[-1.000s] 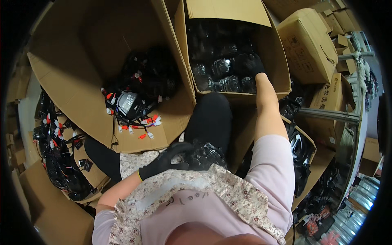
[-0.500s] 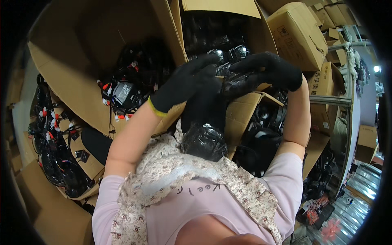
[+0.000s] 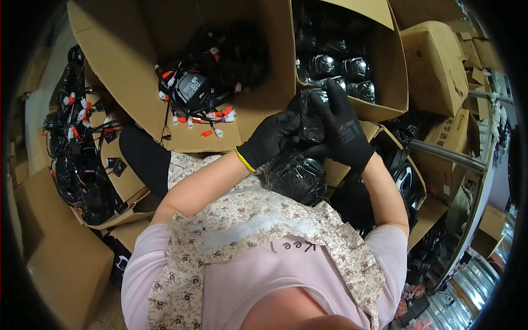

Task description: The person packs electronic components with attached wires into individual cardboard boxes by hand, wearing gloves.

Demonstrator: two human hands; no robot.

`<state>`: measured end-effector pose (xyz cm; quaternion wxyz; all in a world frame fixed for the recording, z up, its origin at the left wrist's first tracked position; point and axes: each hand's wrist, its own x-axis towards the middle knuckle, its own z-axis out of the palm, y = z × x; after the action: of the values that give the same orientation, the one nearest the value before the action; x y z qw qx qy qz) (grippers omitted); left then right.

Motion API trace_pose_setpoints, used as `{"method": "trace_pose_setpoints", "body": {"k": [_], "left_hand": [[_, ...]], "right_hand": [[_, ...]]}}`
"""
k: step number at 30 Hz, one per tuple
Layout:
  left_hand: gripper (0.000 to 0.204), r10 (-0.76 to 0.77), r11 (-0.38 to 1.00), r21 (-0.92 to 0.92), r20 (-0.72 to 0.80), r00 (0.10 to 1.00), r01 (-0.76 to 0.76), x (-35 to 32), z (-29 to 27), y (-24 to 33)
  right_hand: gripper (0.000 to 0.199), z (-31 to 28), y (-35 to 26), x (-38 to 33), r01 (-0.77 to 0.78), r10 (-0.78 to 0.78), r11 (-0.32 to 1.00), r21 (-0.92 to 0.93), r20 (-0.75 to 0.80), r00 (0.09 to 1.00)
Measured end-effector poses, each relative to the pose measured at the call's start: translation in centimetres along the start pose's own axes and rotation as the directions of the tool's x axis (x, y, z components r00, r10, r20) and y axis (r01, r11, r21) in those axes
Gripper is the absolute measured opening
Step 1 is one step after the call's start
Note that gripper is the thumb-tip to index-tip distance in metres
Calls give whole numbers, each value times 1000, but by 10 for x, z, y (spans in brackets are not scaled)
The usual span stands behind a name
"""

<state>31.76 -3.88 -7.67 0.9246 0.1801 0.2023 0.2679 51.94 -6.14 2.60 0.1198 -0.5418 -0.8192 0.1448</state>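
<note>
Both my hands wear black gloves and meet in front of my chest. My left hand point(image 3: 270, 142) and my right hand point(image 3: 339, 127) grip a black part wrapped in clear plastic point(image 3: 311, 118) between them. Just below it, on my lap, lies a crumpled shiny black plastic bag point(image 3: 295, 176). Behind my hands stands an open cardboard box point(image 3: 385, 107) holding several similar black wrapped parts point(image 3: 336, 67).
A larger open carton point(image 3: 137, 104) at upper left holds a black display unit with tangled wires and red and white connectors point(image 3: 193, 96). More wire harnesses point(image 3: 77, 159) fill boxes at left. Closed cartons point(image 3: 434, 66) stack at right beside a metal rail point(image 3: 448, 154).
My hands have come down slightly toward my chest with the wrapped part. A second ago my right hand reached into the far box and my left rested on the bag.
</note>
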Motion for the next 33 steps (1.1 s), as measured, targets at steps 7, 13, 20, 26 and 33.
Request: {"method": "trace_pose_setpoints", "body": {"k": [7, 13, 20, 26, 33], "left_hand": [[37, 40, 987, -160, 107, 993, -22, 9, 8, -1], [29, 61, 904, 428, -111, 992, -8, 0, -2, 8], [34, 220, 605, 790, -46, 974, -99, 0, -29, -1], [22, 135, 508, 857, 24, 991, -90, -13, -29, 27], [38, 560, -649, 620, -2, 828, 440, -29, -176, 146]], "right_hand": [[111, 2, 15, -2, 96, -80, 970, 224, -76, 994], [106, 4, 17, -16, 15, 6, 959, 284, -72, 997], [96, -22, 22, 32, 160, 7, 960, 230, -590, 807], [110, 6, -23, 117, 345, -274, 936, -72, -765, 582], [97, 50, -12, 138, 415, 81, 793, 445, -753, 653]]}}
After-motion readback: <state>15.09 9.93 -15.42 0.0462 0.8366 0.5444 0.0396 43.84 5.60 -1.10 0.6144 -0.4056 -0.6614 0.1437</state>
